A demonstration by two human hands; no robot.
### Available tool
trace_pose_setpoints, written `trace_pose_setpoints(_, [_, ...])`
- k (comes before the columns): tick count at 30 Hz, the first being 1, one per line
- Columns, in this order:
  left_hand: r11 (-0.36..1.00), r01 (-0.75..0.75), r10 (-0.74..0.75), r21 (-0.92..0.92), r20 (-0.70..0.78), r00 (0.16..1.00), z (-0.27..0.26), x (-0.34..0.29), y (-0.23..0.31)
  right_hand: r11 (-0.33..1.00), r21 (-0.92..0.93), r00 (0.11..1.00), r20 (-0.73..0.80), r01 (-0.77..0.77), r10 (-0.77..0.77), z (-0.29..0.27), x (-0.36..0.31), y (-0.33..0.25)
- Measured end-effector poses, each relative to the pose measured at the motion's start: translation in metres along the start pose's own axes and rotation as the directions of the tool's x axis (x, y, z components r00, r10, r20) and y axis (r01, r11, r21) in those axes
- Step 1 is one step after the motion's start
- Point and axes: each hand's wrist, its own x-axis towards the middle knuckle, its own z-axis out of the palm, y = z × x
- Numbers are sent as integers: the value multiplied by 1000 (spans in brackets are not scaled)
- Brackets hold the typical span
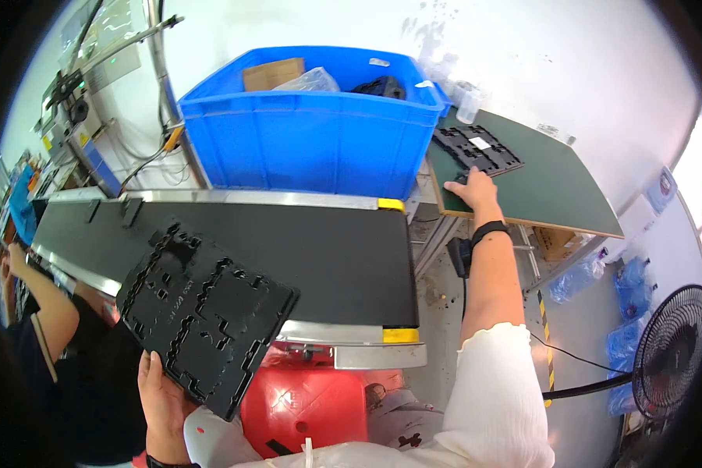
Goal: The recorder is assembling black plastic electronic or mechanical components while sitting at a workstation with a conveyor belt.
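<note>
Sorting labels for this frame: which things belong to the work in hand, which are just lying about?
In use, seemingly:
- black panel in left hand
- second panel, right hand at its near edge
- green table
- conveyor belt

Lying about, likely:
- fan
- red stool
- clear bottle

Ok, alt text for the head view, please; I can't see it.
The left hand holds a black panel over the near edge of a conveyor, while the right hand reaches to another black panel on a green table. A blue bin stands beyond the conveyor, with a fan at lower right.
</note>
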Motion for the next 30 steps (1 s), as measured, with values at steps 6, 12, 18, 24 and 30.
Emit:
trace_pose_setpoints(6, [986,11,-13,165,12,1000,-44,-35,25,979,165,964,-257,119,-74,-1,-29,9])
trace_pose_setpoints(12, [991,15,-23,132,59,998,-97,-88,42,656,678,883,-468,331,38,-55,-164,-26])
trace_pose_setpoints(18, [934,144,-201,327,149,968,-146,-132,29,470,586,707,-273,660,-653,-75,-420,-88])
trace_pose_setpoints(24, [848,422,-512,320,295,807,-165,-118,-69,601,789,662,384,126,-643,72,-565,-118])
trace_pose_setpoints(30, [445,236,-639,864,122,759,-142,-95,-184,927,320,695,623,195,-361,113,-563,-73])
